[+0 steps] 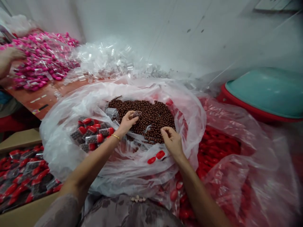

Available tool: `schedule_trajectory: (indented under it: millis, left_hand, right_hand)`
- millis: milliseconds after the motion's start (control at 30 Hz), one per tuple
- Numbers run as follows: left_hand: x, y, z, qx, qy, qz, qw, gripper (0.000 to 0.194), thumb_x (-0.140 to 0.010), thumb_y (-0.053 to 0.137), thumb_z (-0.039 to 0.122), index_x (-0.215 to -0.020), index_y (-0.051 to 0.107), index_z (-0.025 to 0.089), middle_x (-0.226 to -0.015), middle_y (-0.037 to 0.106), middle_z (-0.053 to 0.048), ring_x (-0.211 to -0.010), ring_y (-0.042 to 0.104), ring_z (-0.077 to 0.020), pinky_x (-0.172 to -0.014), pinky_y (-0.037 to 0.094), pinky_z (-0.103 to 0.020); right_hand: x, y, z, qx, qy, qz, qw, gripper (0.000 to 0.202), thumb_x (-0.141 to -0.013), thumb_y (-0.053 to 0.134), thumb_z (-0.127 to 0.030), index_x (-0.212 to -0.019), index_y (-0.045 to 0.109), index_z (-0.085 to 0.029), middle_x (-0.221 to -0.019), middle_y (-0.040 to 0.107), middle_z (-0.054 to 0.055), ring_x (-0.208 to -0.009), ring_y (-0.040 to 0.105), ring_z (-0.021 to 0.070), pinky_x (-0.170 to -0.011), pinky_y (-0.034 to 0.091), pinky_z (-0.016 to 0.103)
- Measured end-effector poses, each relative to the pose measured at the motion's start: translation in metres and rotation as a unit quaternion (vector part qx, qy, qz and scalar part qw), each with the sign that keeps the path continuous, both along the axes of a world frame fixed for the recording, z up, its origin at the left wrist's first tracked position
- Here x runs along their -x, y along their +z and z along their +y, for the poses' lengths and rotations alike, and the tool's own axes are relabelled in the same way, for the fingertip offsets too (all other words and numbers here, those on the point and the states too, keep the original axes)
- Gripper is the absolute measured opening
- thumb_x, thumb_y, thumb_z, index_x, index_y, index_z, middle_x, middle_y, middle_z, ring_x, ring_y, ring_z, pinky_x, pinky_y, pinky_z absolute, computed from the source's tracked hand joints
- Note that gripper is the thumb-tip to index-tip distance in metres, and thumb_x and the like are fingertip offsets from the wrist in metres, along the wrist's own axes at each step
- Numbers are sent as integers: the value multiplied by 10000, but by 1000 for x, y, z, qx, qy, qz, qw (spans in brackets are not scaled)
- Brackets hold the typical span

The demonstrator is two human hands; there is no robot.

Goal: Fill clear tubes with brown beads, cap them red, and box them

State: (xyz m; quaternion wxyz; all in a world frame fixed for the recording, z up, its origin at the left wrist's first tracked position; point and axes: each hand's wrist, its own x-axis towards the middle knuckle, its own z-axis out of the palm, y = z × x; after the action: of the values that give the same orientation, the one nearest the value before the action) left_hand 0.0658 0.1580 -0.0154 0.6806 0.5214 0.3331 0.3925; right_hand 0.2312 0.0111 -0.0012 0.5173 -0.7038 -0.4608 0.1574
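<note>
My left hand (126,123) is closed on a small clear plastic tube (136,114), held tilted just above a heap of round brown beads (151,117). At the right edge of the heap, my right hand (171,138) is closed, thumb and fingers drawn together; whatever is between them is hidden. Both hands are inside a big white plastic bag (66,94) with its mouth spread wide. Left of the beads lie several filled tubes with red caps (94,138). Two loose red caps (156,157) rest on the bag below my right hand.
A cardboard box (28,209) of red-capped tubes stands at the left. Pink-capped pieces (44,60) and clear tubes (109,56) are piled behind. Another person's hand (10,58) shows at far left. Red caps fill a bag (217,148) at right, near a teal basin (267,91).
</note>
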Motion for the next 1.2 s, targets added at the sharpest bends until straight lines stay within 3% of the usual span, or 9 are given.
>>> schedule_trajectory:
  millis: [100,200,333,433,633,733,833,1000,1200]
  left_hand:
    - [9,3,-4,32,-22,-48,998,460,-641,730,394,-986,498,196,-957,645,-20,-772,626,-108,-648,471,-195]
    - [13,2,-10,74,-55,-68,993,533,-635,728,473,-1004,480,179,-931,667,-56,-719,650,-137,-632,488,-233]
    - [10,-1,-22,34,-57,-61,996,525,-624,753,434,-1003,512,163,-937,665,-54,-710,636,-120,-624,483,-212]
    - [10,0,-30,13,-50,-70,996,511,-620,759,414,-1000,540,154,-925,653,-45,-772,624,-127,-677,498,-227]
    - [31,7,-50,32,-51,-53,997,483,-631,745,430,-964,560,133,-863,639,-46,-760,611,-141,-649,497,-235]
    - [41,8,-65,30,-59,-41,997,415,-661,727,420,-915,562,136,-830,618,-28,-762,597,-132,-663,497,-234]
    - [43,6,-79,38,-96,-33,994,378,-692,704,418,-889,548,135,-778,597,-9,-680,562,-104,-610,470,-216]
    - [35,-1,-91,37,-141,-18,989,416,-659,732,420,-892,552,125,-737,580,-3,-603,500,-79,-544,413,-196]
    - [34,-4,-93,49,-137,-19,989,431,-633,753,410,-891,561,122,-788,584,-16,-683,534,-99,-628,449,-217]
  right_hand:
    - [3,19,-26,37,17,-124,991,309,-849,454,-443,-800,609,-180,-691,600,8,-604,534,120,-571,405,229]
    - [18,34,-56,159,44,-212,963,425,-880,384,-504,-699,603,-189,-558,571,-7,-526,540,116,-511,358,218]
    - [52,23,-68,333,29,-319,887,401,-869,419,-534,-920,630,-196,-600,655,41,-572,631,203,-499,357,256]
    - [71,7,-61,365,12,-362,858,413,-877,428,-512,-1004,606,-163,-716,693,116,-658,664,258,-517,383,289]
    - [69,6,-61,340,39,-307,888,255,-851,506,-314,-1043,582,-164,-816,697,83,-740,669,235,-611,458,300]
    - [58,-1,-70,234,99,-221,941,372,-833,521,-297,-1176,525,-153,-900,688,68,-763,654,188,-681,493,289]
    - [53,-12,-76,136,91,-220,961,384,-869,454,-322,-1206,516,-147,-978,662,95,-835,632,187,-770,500,315]
    - [65,-12,-74,220,-32,-323,920,440,-882,457,-401,-1187,519,-89,-962,643,150,-857,622,240,-722,476,334]
    - [75,0,-60,354,-33,-315,880,227,-850,507,-289,-1010,578,-145,-841,668,86,-734,626,204,-607,411,270]
